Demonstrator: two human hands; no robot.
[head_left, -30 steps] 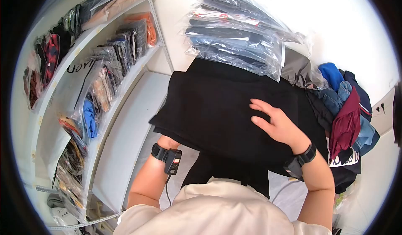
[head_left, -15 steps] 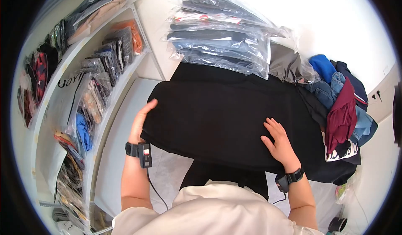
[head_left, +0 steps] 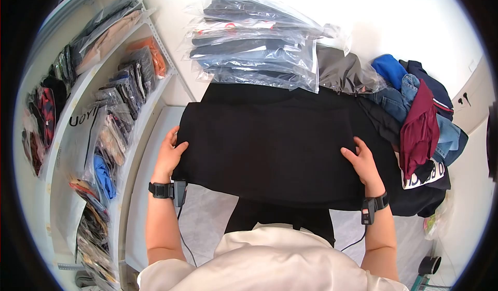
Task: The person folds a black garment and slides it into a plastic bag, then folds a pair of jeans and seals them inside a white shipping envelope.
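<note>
A folded black garment (head_left: 264, 151) lies flat in front of me, over a black-covered table (head_left: 381, 159). At its left edge is my left hand (head_left: 170, 153), fingers and thumb apart, the fingertips touching the cloth's side. My right hand (head_left: 363, 161) is at the right edge, thumb and fingers spread around the border of the cloth. Both hands look open, with no cloth visibly pinched. Dark bands with small devices and cables sit on both wrists.
Behind the garment stands a stack of clothes in clear bags (head_left: 254, 47), beside a grey bagged item (head_left: 342, 73). A pile of loose clothes (head_left: 417, 115) lies on the right. Shelves (head_left: 140, 130) with bagged clothes line the left. A wall socket (head_left: 461, 102) is at the far right.
My right hand has moved from on top of the cloth to its right edge. The left hand's thumb now shows over the left edge. The garment lies flatter, and the view has shifted slightly.
</note>
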